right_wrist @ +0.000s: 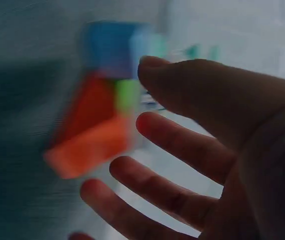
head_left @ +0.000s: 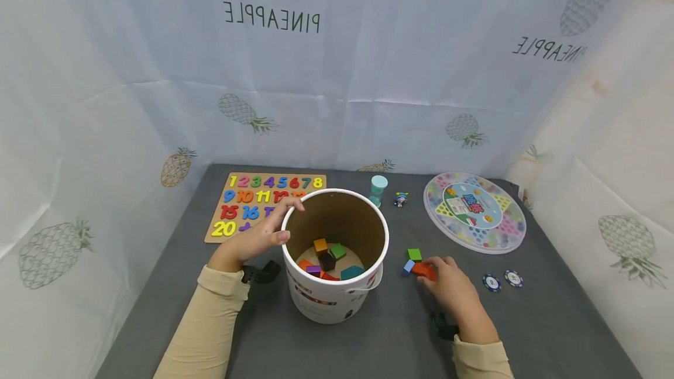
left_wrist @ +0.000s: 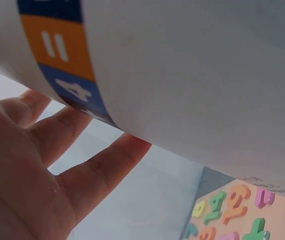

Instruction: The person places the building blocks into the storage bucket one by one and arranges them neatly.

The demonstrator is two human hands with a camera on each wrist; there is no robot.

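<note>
A white bucket [head_left: 326, 303] with a wire handle stands mid-table, holding several colored blocks [head_left: 337, 251] at its bottom. My left hand [head_left: 254, 240] grips its rim from the left, fingertips lapping over the edge; in the left wrist view its spread fingers [left_wrist: 105, 170] pass behind the bucket's printed side. To the right of the bucket lie a green block [head_left: 414, 254], a light blue block [head_left: 408, 267] and a red-orange block [head_left: 424, 271]. My right hand [head_left: 454, 290] hovers right at the red-orange block, its fingers loosely spread with nothing between them in the right wrist view.
Behind the bucket's left side lies a wooden number puzzle board [head_left: 216, 215]. A teal hourglass [head_left: 378, 183] and a small figurine [head_left: 401, 199] stand at the back. A round game board [head_left: 474, 206] and two poker chips [head_left: 492, 283] lie on the right. Pineapple-print curtains [head_left: 337, 133] surround the table.
</note>
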